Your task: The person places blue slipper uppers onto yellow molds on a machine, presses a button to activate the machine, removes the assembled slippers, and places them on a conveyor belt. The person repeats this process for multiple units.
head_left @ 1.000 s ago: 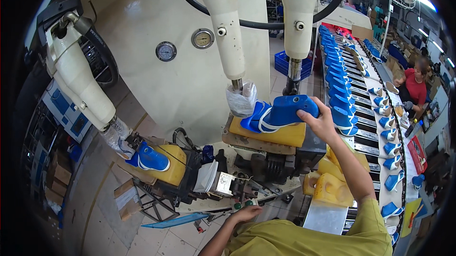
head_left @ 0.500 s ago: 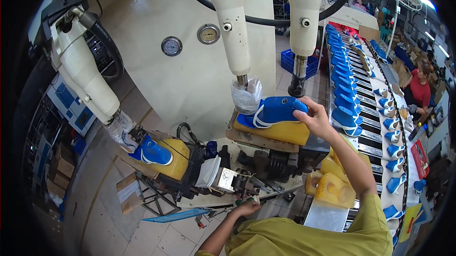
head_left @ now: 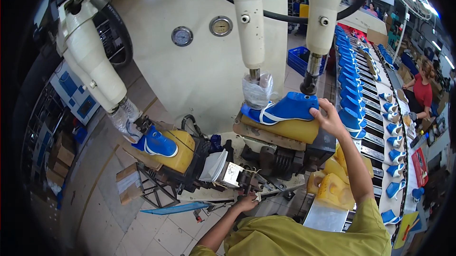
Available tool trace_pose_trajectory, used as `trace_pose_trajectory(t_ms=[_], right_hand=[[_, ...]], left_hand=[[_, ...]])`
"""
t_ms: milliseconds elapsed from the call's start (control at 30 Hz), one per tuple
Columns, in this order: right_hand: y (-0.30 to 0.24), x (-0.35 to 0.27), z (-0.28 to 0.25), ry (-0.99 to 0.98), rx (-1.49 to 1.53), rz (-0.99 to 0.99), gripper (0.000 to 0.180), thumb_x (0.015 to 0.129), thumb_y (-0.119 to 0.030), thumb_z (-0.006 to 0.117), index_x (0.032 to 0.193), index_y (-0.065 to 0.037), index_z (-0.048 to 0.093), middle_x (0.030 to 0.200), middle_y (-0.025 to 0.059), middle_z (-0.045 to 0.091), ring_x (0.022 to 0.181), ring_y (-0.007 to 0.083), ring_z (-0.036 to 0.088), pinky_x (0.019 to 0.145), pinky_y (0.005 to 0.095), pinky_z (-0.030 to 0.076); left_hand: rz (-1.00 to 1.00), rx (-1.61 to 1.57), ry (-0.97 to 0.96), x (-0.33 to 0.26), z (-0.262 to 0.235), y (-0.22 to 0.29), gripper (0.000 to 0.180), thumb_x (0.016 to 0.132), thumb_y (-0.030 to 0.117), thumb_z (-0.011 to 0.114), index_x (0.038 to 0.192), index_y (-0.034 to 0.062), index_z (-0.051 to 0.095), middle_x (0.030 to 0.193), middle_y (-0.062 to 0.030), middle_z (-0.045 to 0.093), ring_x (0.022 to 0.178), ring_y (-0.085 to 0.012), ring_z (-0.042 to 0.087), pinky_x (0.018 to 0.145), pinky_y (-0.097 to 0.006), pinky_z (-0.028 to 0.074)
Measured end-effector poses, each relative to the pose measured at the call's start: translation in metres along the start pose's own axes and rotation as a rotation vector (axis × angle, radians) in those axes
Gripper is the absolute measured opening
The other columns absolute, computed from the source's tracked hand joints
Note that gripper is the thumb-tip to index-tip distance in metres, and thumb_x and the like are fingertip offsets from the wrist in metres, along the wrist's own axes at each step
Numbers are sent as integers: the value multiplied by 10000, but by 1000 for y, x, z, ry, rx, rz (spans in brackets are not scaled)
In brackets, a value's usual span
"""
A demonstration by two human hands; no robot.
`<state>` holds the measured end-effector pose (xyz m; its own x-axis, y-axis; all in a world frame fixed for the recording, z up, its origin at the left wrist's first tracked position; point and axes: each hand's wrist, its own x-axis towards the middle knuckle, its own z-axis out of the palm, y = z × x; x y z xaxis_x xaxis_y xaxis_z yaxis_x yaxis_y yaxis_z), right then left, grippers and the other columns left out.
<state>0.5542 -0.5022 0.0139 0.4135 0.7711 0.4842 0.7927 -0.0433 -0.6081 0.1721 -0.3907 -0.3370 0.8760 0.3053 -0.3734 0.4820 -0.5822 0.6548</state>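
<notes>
right hand [head_left: 328, 119]: thumb and fingers pinching the heel of a glossy blue, white-strapped shoe last [head_left: 292, 108] | last: left of that hand, toe leftward, on a yellow moulded block [head_left: 285, 130] | left hand [head_left: 247, 203]: farther, lower, grip cannot be told | writing: pale lettering on a thick black hose [head_left: 121, 24]

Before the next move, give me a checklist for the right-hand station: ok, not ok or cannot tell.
1. Blue shoe last sole-down over its yellow pad: ok.
2. Right hand steadying the last: ok, thumb and fingers at the heel end.
3. Right hand well away from the metal rod: not ok, fingertips are close to its lower end.
4. Plastic-wrapped ram pressing on the toe: cannot tell, the wrap hides any contact.
5. Left hand gripping something: cannot tell.
</notes>
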Motion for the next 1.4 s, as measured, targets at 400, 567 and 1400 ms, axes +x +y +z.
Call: trace_pose_trajectory(t_ms=[400,567,1400], right_hand=[[30,-20,48,397,126,110,347,936,-252,671,1177,-4,642,1228,189,571,1187,317,522,991,404,429],[7,-21,29,397,-26,73,301,919,-262,680,1124,-44,708,1294,208,519,1249,366,482,1028,430,404],[-204,-90,117,419,281,-193,210,893,52,526,1085,65,610,1016,206,646,956,304,629,860,382,499]], left_hand=[[53,221,66,-19,11,13,620,904,273,584,1408,-50,422,1557,-258,270,1220,-434,534,995,-468,467],[-79,250,-87,-18,6,26,656,919,321,561,1436,-46,394,1569,-215,278,1239,-399,534,968,-476,490],[576,-425,884,-184,-246,182,191,931,45,581,1080,-22,680,1028,-131,675,911,-230,631,819,-321,485]])
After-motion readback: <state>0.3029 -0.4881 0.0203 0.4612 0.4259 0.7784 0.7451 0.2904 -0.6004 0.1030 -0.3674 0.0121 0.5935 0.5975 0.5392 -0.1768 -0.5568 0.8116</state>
